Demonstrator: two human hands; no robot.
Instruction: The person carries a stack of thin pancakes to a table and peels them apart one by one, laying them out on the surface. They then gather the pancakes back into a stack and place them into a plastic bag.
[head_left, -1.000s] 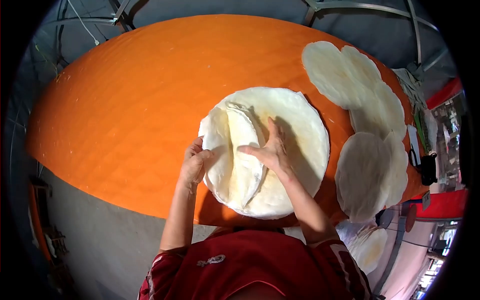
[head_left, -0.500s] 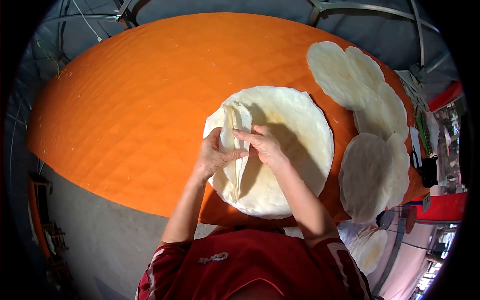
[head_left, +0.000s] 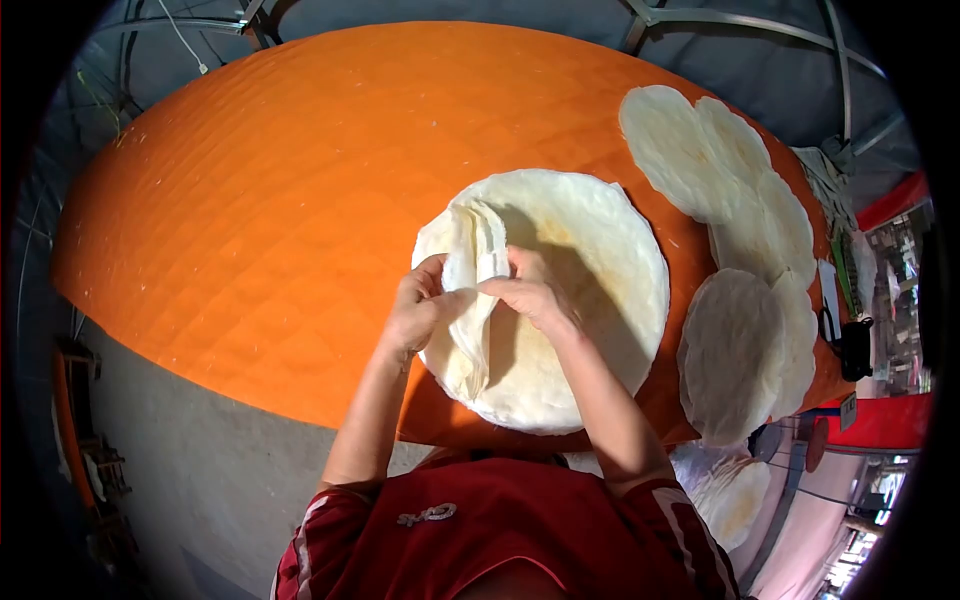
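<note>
Change since earlier: both hands were seen to have drawn closer together over the half second, and the raised fold of the top sheet was gathered tighter between them; a second earlier the right hand had been laid flat on the stack.
Top sheet [head_left: 470, 300]: a thin, pale, round wrapper was lifted and creased along its length, standing up from the left part of the stack, with its lower end drooped toward the near edge.
Stack of sheets [head_left: 590, 290]: a round white pile was laid on the tabletop, near its front edge, directly ahead of the person; its right half was left bare and shadowed by the forearm.
Left hand [head_left: 418, 312]: it was closed in a pinch on the left side of the lifted sheet, fingers curled, thumb pressed to the fold.
Right hand [head_left: 535, 295]: it was closed in a pinch on the right side of the same fold, fingertips met against the left hand's.
Tabletop [head_left: 280, 190]: an orange, woven-textured, domed surface was spread beneath everything.
Spread sheets [head_left: 740, 250]: further pale rounds were laid overlapping in a row along the right edge of the tabletop, well apart from the hands.
Sleeves [head_left: 500, 530]: a red shirt was seen at the bottom of the view.
</note>
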